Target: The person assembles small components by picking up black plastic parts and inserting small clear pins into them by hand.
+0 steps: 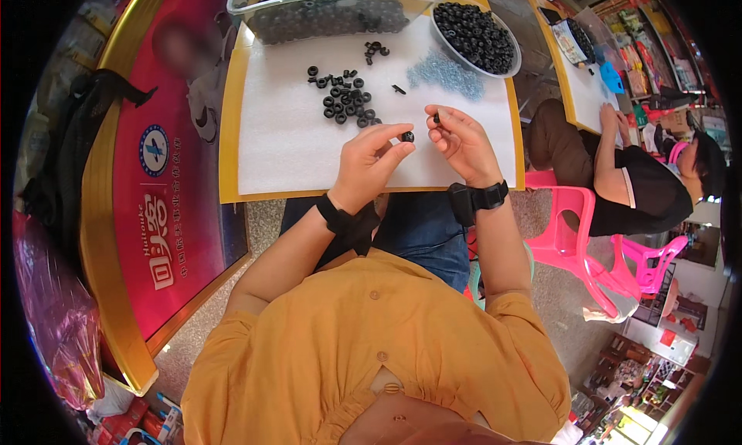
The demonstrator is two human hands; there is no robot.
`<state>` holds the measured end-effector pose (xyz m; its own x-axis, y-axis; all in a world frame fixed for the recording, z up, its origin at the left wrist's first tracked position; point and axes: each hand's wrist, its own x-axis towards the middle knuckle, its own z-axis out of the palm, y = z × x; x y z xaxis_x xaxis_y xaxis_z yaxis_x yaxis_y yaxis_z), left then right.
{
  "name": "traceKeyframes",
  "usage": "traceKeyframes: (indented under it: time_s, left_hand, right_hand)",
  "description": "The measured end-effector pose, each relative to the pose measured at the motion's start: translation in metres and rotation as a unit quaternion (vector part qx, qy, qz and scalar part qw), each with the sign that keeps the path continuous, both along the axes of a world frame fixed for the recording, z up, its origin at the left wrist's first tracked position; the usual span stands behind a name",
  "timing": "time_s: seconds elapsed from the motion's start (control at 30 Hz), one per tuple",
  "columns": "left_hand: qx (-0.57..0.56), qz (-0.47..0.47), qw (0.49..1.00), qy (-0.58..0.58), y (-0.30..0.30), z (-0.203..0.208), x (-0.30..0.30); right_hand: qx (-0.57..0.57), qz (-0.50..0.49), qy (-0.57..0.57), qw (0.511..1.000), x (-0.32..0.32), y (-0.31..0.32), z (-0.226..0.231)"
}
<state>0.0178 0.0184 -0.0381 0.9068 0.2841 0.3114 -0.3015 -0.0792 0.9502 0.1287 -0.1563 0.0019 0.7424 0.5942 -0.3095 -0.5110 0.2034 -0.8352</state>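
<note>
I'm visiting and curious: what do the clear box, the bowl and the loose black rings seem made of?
Clear box: probably glossy plastic; dark pieces show through its wall. Bowl: likely smooth plastic, given its thin, pale rim. Black rings: rubber or plastic, with faint highlights; I can't tell which.

Pink panel (166, 97) at left: white lettering (161, 244), smaller dark line (182, 213), round blue-and-white emblem (154, 150).

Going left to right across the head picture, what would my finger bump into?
Shiny purple plastic, pink printed panel, loose black rings, the small black piece in the left hand, the right hand, a pink plastic chair.
</note>
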Motion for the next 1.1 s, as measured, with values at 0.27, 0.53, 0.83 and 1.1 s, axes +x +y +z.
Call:
traceKeyframes:
  time_s: [0.27, 0.53, 0.83, 1.1]
  left_hand:
    - [0.006, -0.001, 1.0, -0.001, -0.003, -0.003, 0.001]
    - [-0.007, 0.0, 1.0, 0.003, -0.002, -0.003, 0.001]
    - [-0.02, -0.01, 1.0, 0.019, -0.002, -0.002, 0.001]
    - [-0.003, -0.01, 1.0, 0.01, 0.0, -0.001, 0.0]
  right_hand:
    - [-0.383, 0.018, -0.46, 0.801, -0.01, -0.011, -0.016]
    - [-0.371, -0.032, -0.479, 0.795, -0.008, -0.024, -0.013]
    - [-0.408, 0.025, -0.485, 0.773, -0.015, -0.018, -0.003]
    - [-0.381, 0.037, -0.419, 0.823, -0.017, -0.008, 0.003]
